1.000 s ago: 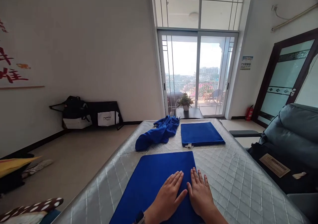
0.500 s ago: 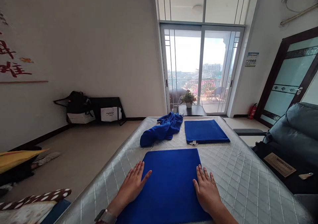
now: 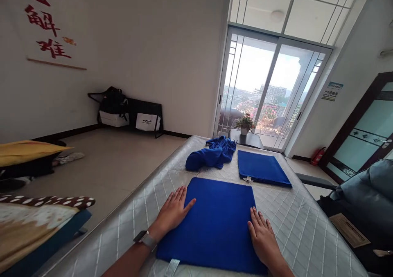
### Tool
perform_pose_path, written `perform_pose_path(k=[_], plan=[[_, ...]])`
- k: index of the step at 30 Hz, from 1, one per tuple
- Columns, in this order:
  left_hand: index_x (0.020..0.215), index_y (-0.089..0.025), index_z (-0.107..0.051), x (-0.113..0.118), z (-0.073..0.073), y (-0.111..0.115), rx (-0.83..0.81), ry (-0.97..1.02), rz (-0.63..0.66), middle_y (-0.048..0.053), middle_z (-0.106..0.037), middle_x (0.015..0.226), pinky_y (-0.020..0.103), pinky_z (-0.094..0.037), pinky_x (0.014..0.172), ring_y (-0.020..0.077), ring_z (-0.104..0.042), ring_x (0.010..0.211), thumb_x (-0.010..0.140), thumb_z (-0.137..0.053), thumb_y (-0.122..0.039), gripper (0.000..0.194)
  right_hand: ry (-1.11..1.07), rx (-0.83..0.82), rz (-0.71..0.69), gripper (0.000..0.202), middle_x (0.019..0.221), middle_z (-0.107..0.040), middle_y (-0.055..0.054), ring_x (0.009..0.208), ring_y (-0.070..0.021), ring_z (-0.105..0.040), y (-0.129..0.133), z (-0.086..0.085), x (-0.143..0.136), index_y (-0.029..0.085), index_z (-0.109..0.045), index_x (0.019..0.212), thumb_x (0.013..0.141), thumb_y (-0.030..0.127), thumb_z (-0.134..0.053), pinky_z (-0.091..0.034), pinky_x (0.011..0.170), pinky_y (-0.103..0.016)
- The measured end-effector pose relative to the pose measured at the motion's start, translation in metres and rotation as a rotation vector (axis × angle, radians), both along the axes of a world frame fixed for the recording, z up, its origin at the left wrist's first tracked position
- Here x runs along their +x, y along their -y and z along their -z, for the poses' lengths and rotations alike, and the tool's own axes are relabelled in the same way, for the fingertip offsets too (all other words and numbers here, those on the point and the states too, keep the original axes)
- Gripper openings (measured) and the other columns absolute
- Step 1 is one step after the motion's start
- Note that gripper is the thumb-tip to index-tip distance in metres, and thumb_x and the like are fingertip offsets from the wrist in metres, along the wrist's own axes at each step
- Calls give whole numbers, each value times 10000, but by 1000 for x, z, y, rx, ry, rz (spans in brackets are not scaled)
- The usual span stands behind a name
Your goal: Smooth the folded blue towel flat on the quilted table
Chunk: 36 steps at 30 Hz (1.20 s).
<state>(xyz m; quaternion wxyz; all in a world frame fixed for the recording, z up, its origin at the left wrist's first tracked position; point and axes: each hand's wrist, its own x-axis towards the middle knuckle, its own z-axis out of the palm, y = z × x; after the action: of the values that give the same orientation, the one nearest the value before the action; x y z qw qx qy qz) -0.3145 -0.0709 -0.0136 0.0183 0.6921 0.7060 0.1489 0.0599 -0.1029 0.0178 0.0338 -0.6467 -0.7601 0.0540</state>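
A blue cloth folded into a flat rectangle lies on the quilted silver-grey mattress in front of me, a white tag poking out at its near edge. My left hand rests flat on its left edge, fingers stretched out and thumb apart. On the right edge lies my right hand, palm down with fingers extended. Beyond them is a second folded blue cloth with a tag, and left of that a crumpled blue cloth.
A potted plant stands on a dark seat past the mattress's far end, before sliding glass doors. At right is a dark armchair; at left, a spotted bedspread. Bags sit along the wall.
The view has tilted and turned left, showing more of the wall scroll and the cloth's near edge with its tag. Both hands stay flat on the cloth's sides.
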Motion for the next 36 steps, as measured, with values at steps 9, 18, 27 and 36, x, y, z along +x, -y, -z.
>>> perform_pose_path(k=[9, 18, 27, 36], plan=[[1499, -6, -310, 3, -2, 0, 29, 0, 21, 201, -287, 1574, 485, -169, 1199, 298, -247, 1475, 920, -211, -706, 914, 60, 69, 13, 529, 1458, -510, -17, 1332, -219, -478, -22, -27, -7, 251, -531, 1405, 964, 378, -268, -290, 1140, -375], [1517, -42, -283, 0, 2, -3, -7, 34, 13, 162, -243, 1595, 470, -160, 1210, 294, -221, 1482, 913, -242, -692, 889, 37, 166, 47, 523, 1397, -576, -76, 1302, -226, -509, -85, -52, -23, 221, -526, 1404, 974, 397, -286, -364, 1073, -356], [1512, -58, -304, 3, -10, 4, -13, 13, 15, 165, -265, 1585, 491, -196, 1202, 303, -238, 1474, 927, -244, -675, 852, 0, 69, 92, 662, 1622, -153, -3, 1495, -186, -110, -106, 3, -17, 172, -145, 1565, 981, 483, -181, -74, 1209, -407], [1510, -103, -334, 0, -21, 4, -37, 60, -6, 141, -321, 1571, 494, -237, 1191, 299, -307, 1449, 935, -268, -657, 801, -49, 84, 71, 655, 1614, -187, -31, 1491, -204, -140, -103, -2, -15, 159, -194, 1558, 979, 465, -190, -75, 1206, -422]])
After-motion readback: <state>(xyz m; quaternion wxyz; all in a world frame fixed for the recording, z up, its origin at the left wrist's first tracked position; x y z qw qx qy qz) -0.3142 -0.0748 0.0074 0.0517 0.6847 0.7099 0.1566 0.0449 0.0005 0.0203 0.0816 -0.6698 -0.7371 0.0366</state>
